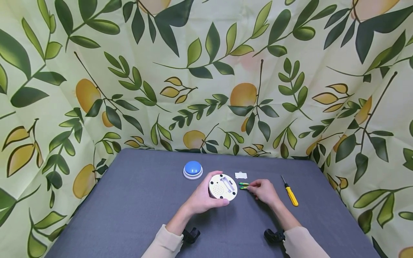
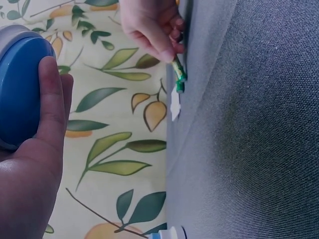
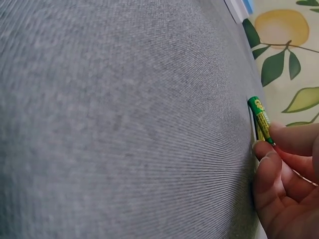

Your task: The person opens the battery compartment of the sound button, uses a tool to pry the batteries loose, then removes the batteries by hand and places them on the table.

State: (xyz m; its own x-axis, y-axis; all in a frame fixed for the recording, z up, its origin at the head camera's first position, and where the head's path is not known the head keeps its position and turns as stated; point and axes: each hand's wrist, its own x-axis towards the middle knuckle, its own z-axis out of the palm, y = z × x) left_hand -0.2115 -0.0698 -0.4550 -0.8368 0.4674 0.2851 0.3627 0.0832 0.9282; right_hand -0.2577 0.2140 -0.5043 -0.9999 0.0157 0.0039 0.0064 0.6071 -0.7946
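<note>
Push-button device (image 1: 218,190) sits near the centre of the head frame, its white underside with an uncovered battery recess facing the camera and its blue dome visible at the left edge of the left wrist frame. The left hand (image 1: 203,197) holds it by the rim, thumb and fingers spread across its width and curled round it. Just to the right, the right hand (image 1: 265,191) pinches the end of one green battery (image 3: 260,118) between thumb and fingertips, a narrow grip with the remaining fingers bent; whether that battery is off the table (image 1: 145,200) cannot be told. The step in hand appears to be taking up a battery, and the next move seems to call for a clean lift while the device stays steady. What could hinder it is the second battery (image 1: 244,184), lying close alongside and easily nudged. A small white cover (image 1: 241,175) lies just above the pair, a yellow-handled screwdriver (image 1: 292,195) rests farther right, and another blue button (image 1: 193,167) stands at upper left of the device, all apparently out of the way.
</note>
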